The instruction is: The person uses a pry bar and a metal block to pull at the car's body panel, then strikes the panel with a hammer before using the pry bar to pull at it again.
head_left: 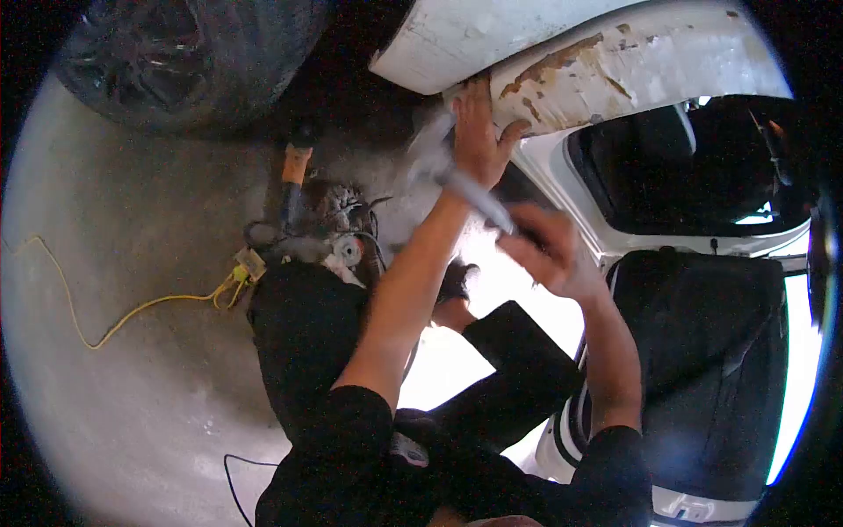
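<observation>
The white car (702,63) takes up most of the room on the right, its flank panel scraped down to brown patches, a black seat (694,351) showing inside. Over on the left, a dark tire (255,66) stands by the concrete floor (132,386). The person's left hand (479,136) lies flat at the panel's lower edge, fingers together and thumb out to the side. Their right hand (553,250) is curled round the grip end of what looks like a hammer (479,200), held across the left forearm near the wrist, its head end badly blurred. Down on the floor lie an orange-and-black power tool (294,176) and a thin yellow cord (145,307) running to a small connector block (251,263).
</observation>
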### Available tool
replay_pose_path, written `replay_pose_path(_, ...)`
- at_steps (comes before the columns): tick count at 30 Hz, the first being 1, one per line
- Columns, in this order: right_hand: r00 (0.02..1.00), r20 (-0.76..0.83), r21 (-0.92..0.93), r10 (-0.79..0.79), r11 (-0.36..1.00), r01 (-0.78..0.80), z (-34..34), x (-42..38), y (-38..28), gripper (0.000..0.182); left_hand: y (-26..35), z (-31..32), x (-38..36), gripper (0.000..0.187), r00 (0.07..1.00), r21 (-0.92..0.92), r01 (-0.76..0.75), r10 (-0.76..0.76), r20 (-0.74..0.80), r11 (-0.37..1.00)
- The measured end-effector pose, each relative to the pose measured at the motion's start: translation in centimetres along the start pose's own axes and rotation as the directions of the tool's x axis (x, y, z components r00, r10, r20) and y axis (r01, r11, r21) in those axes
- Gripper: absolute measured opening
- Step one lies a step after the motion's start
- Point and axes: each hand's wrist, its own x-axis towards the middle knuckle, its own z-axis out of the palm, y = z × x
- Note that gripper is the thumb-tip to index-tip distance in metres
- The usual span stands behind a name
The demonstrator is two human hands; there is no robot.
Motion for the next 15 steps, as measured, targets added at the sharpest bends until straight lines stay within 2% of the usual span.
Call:
replay_pose_path(1, 0.986, 0.088, -0.011, -0.141, 0.99, 0.142, -0.1, -0.4, -0.3, 0.034, -0.3, 0.4, -0.4, 0.075, 0.984, 0.103, -0.082, 0.097, -0.151, 0.991)
replay_pose_path(2, 0.986, 0.028, -0.046, -0.162, 0.986, 0.163, -0.2, -0.4, 1.0, 0.036, -0.7, 0.7, -0.4, 0.08, 0.982, 0.089, -0.09, 0.103, -0.158, 0.992)
replay_pose_path(3, 0.99, -0.049, 0.076, 0.129, 0.989, -0.125, -0.8, -0.6, 3.9, 0.032, -0.7, 0.7, -0.7, 0.08, 0.982, 0.085, -0.093, 0.105, -0.156, 0.992)
replay_pose_path(5, 0.907, -0.118, 0.332, 0.405, 0.877, -0.348, -2.1, 0.6, 4.5, 0.03, -0.5, -0.4, -0.5, 0.086, 1.0, 0.038, -0.023, 0.024, -0.014, 0.999)
replay_pose_path(7, 0.895, -0.131, 0.29, 0.426, 0.88, -0.376, -0.6, -0.1, 2.4, 0.028, -1.0, -0.8, 0.0, 0.083, 0.998, 0.113, -0.05, 0.047, 0.032, 0.992)
replay_pose_path(8, 0.953, -0.12, 0.238, 0.277, 0.94, -0.243, -0.1, -0.6, 2.4, 0.027, -1.1, 0.3, -1.0, 0.082, 1.0, -0.001, -0.021, 0.021, -0.007, 1.0)
replay_pose_path(9, 0.95, -0.132, 0.242, 0.282, 0.939, -0.244, -0.3, -0.8, 2.4, 0.027, -1.8, 0.9, -0.7, 0.081, 0.998, -0.104, -0.02, 0.014, -0.062, 0.994)
replay_pose_path(10, 0.996, -0.058, 0.109, 0.071, 0.992, -0.065, -0.6, -0.4, 2.2, 0.028, -1.4, 0.7, -0.4, 0.081, 0.975, 0.084, -0.14, 0.152, -0.16, 0.987)
replay_pose_path(11, 0.993, 0.048, -0.002, -0.11, 0.994, 0.111, -0.6, -0.7, 2.1, 0.028, -1.8, 0.7, -0.9, 0.081, 0.978, 0.082, -0.128, 0.14, -0.156, 0.988)
replay_pose_path(12, 0.997, -0.019, -0.041, -0.081, 0.996, 0.08, -1.3, -0.5, 3.2, 0.027, -2.0, 0.5, -1.0, 0.083, 0.997, 0.181, -0.069, 0.073, -0.015, 0.981)
replay_pose_path(13, 0.93, -0.123, 0.2, 0.345, 0.927, -0.317, -1.5, -0.3, 5.2, 0.027, -2.2, 0.5, -0.9, 0.084, 0.994, 0.286, -0.031, -0.002, 0.113, 0.958)
replay_pose_path(14, 0.903, -0.161, 0.217, 0.399, 0.906, -0.362, -1.2, -0.4, 5.4, 0.027, -1.4, 0.0, -1.1, 0.084, 0.994, 0.286, -0.029, -0.002, 0.108, 0.958)
replay_pose_path(15, 0.878, -0.196, 0.23, 0.436, 0.891, -0.391, -1.2, 0.0, 5.3, 0.027, -0.4, -0.4, -1.1, 0.084, 0.999, 0.146, -0.006, -0.001, 0.048, 0.989)
